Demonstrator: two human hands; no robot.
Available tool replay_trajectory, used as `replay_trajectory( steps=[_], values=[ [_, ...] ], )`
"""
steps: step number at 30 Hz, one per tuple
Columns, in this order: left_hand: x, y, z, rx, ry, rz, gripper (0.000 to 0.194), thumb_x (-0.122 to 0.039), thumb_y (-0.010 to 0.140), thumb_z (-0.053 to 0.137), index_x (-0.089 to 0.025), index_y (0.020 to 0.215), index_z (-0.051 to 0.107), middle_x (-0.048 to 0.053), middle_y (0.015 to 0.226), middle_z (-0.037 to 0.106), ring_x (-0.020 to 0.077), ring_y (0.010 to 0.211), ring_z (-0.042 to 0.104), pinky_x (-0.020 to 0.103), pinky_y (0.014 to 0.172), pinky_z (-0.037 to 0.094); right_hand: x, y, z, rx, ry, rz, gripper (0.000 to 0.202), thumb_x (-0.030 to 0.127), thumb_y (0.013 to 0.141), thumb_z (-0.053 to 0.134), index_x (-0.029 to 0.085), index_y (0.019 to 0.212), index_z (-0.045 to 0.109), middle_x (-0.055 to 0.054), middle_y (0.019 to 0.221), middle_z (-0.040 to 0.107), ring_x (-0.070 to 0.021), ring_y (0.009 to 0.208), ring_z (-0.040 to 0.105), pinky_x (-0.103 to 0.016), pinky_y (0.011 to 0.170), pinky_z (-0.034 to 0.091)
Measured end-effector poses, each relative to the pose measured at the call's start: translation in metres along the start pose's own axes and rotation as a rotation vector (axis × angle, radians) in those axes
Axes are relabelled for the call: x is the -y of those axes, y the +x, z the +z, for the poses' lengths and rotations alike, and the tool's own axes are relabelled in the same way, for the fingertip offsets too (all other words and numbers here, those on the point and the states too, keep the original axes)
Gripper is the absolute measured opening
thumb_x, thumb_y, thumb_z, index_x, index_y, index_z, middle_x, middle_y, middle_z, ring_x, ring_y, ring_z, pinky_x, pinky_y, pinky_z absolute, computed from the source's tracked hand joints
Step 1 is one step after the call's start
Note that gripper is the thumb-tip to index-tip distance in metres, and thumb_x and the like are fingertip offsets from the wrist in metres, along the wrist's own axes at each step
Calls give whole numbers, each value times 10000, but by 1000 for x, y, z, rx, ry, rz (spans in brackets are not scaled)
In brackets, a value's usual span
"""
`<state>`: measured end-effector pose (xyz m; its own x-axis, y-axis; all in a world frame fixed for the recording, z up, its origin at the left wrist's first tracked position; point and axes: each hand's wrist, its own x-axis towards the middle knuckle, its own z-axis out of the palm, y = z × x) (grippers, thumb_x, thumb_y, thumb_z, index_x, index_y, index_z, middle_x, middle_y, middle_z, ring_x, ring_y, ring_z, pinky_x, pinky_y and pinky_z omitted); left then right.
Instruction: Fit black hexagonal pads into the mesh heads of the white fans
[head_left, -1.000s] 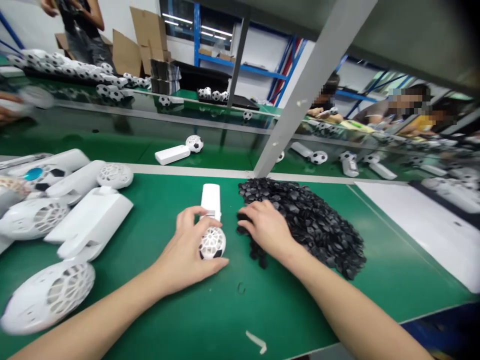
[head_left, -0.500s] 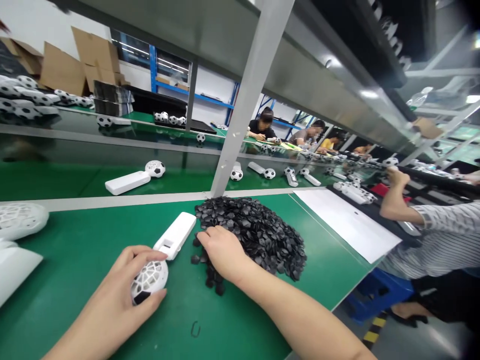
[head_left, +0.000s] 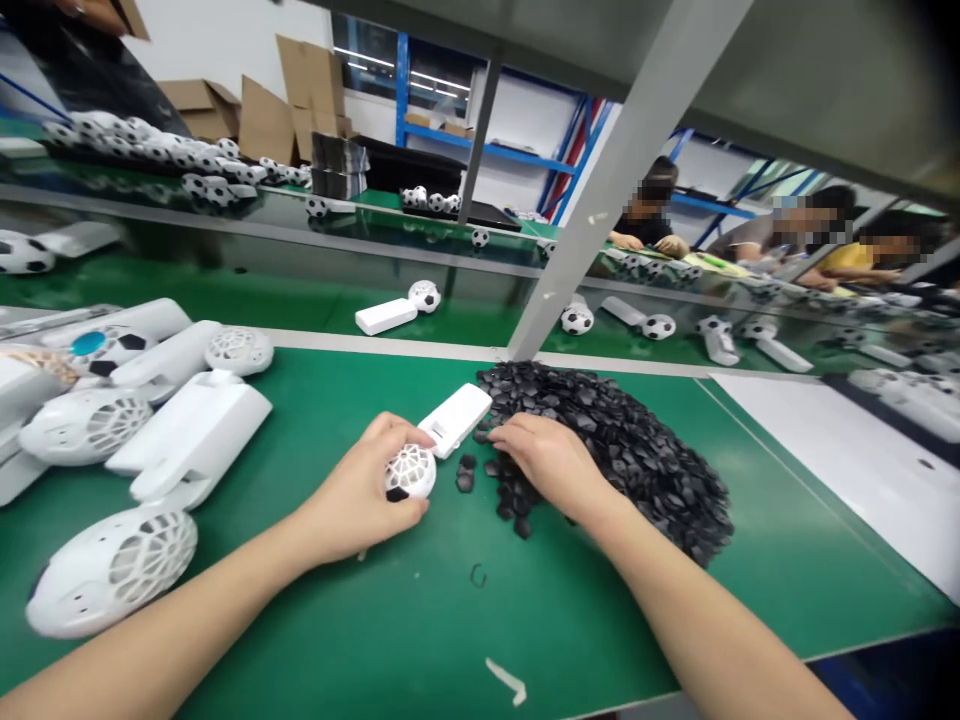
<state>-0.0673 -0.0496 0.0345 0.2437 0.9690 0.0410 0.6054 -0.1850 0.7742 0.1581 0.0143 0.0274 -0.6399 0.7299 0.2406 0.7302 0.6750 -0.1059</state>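
Turned from pointing straight away a second ago, the white handle (head_left: 457, 418) of a handheld device now slants rightward, its far end close against a heap of small black pieces (head_left: 630, 450). The left hand (head_left: 364, 490) has its grip closed about the device's ball-shaped head (head_left: 411, 472), fingers curled over the far side and thumb along the near side, latticed face up, just above or on the worktop (head_left: 375, 630). The right hand (head_left: 551, 460), fingertips bunched, works at the heap's left edge; whether that grip has pinched a piece cannot be told. A few loose pieces (head_left: 466, 472) lie between the hands; lifting one from there looks easier than digging into the heap. A steady left hold, with fingertips off the lattice, should keep the face within reach. Nearer the worktop's front lie a thin black ring (head_left: 478, 575) and a white scrap (head_left: 506, 682), best kept clear of the work. More white devices (head_left: 112, 570) crowd the left side; a white sheet (head_left: 840, 450) lies to the right. Beyond a slanted post (head_left: 600, 190), co-workers (head_left: 652, 215) sit across the line.
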Motion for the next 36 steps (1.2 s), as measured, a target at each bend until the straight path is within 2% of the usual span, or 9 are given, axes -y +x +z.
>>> replay_trajectory(
  steps=[3,7,12,21,25,28,31,34,36],
  values=[
    [1,0,-2,26,3,16,432,-146,614,551,-227,1032,480,22,1070,441,196,901,533,313,776,461,7,1,-2,-139,177,-53,161,217,861,498,189,847,656,-54,836,620,-171,790,548,-290,701,434],
    [0,0,-1,16,29,6,436,-140,606,547,-221,1030,480,23,1070,446,209,957,503,322,803,447,27,1,1,-119,532,-162,103,180,846,529,196,845,631,-12,813,640,-127,779,569,-249,722,444],
    [-2,-3,5,-17,6,46,402,-121,611,548,-209,998,480,27,1059,442,202,998,474,323,847,421,40,7,13,-167,564,-343,82,162,830,560,206,847,627,-2,827,656,-137,780,572,-289,734,398],
    [1,-2,15,-148,34,119,272,-123,635,543,-193,895,507,28,939,475,201,920,470,344,817,405,42,20,16,-89,588,-172,162,287,778,633,183,671,567,19,665,582,-141,697,512,-296,686,359],
    [-5,-5,14,-191,116,127,265,-122,616,550,-190,871,528,32,926,489,200,893,472,335,796,418,43,23,12,-81,698,-96,188,334,731,670,189,704,553,12,715,565,-148,712,518,-288,679,395],
    [-12,16,0,-188,168,107,309,-149,588,598,-195,889,545,29,936,497,198,911,492,306,792,439,35,21,6,-150,759,-88,168,333,746,650,204,799,557,-20,872,563,-167,843,532,-289,750,423],
    [-15,64,-27,-273,253,45,389,-192,605,626,-185,984,538,52,1033,489,207,1000,487,298,862,421,22,17,4,-222,669,-30,122,329,798,582,216,823,544,-36,957,543,-177,918,521,-296,794,426],
    [-12,109,-55,-343,303,-17,594,-289,649,640,-116,1178,432,134,1187,426,260,1133,409,360,962,345,10,11,9,-176,540,43,120,336,824,536,224,867,543,-48,1000,536,-187,914,530,-302,758,455],
    [-12,116,-68,-335,328,-49,743,-370,622,671,-98,1247,374,169,1244,393,306,1179,359,412,977,321,5,7,12,-101,437,79,134,332,827,526,233,909,562,-50,1017,545,-203,936,532,-320,765,469]
  ],
)
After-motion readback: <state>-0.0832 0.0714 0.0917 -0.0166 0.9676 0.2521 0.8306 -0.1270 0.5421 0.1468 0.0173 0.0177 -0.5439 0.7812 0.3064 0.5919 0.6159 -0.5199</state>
